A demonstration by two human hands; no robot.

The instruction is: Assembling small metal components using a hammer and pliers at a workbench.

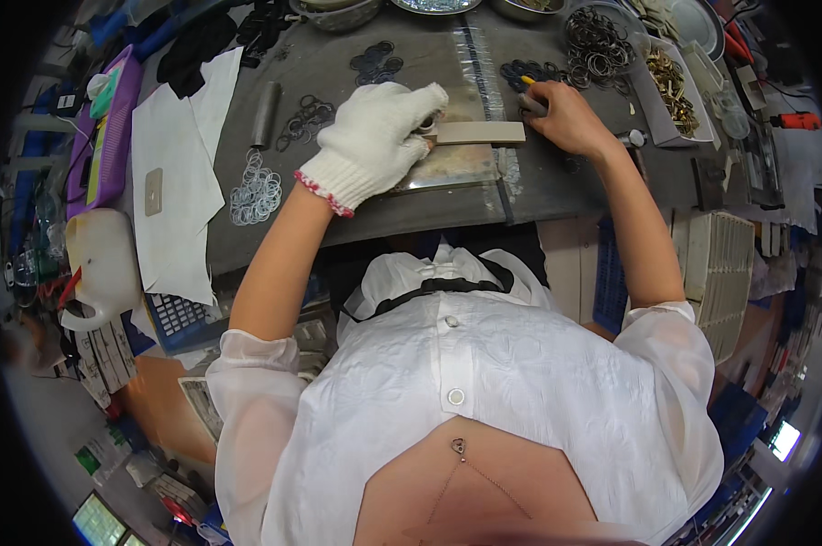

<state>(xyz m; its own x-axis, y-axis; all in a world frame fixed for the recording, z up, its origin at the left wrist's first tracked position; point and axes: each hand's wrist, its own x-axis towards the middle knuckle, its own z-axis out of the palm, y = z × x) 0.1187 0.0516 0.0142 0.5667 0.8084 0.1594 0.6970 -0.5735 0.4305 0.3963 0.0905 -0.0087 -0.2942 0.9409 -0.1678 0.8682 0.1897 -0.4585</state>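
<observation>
My left hand [374, 132], in a white knitted glove with a red-edged cuff, is closed at the left end of a pale flat bar [479, 133]. Something small, round and dark-edged shows between its thumb and fingers, too hidden to name. Under the bar lies a worn metal plate [456, 176]. Bare, my right hand [567, 118] is closed on a short grey tool [532, 106] with a yellow part, just beyond the bar's right end. Dark rings [531, 71] lie in a cluster past those fingers.
More dark rings [376, 64] and pale rings [255, 193] lie in piles near a metal rod [265, 115]. At right stand a bowl of rings [600, 41] and a box of brass-coloured parts [671, 96]. White sheets [176, 164] and a purple tray [110, 127] occupy the left.
</observation>
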